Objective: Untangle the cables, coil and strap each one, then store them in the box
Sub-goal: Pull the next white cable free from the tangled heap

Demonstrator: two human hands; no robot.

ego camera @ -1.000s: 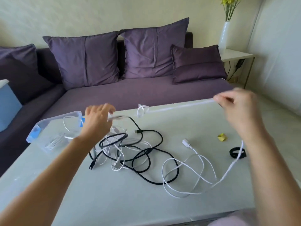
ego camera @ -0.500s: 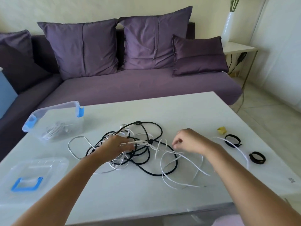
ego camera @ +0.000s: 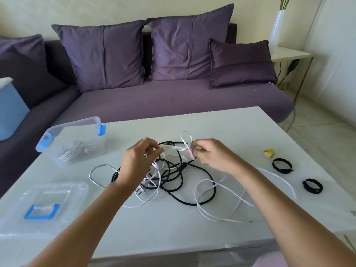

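Black and white cables point(ego camera: 173, 176) lie tangled on the worktop point(ego camera: 231, 128) (box point(ego camera: 57, 130) at ten o'clock); left hand point(ego camera: 137, 160) and right hand point(ego camera: 213, 155) each pinch a white strand point(ego camera: 179, 148).

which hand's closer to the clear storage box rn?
Left. The left hand pinches the white cable just right of the clear storage box. The right hand, also pinching white cable, is farther right, beyond the left hand.

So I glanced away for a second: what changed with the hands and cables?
Both hands, earlier wide apart stretching the white cable taut, came down and together over the tangle; left hand and right hand now pinch it into a small loop. Box, lid and straps unmoved.
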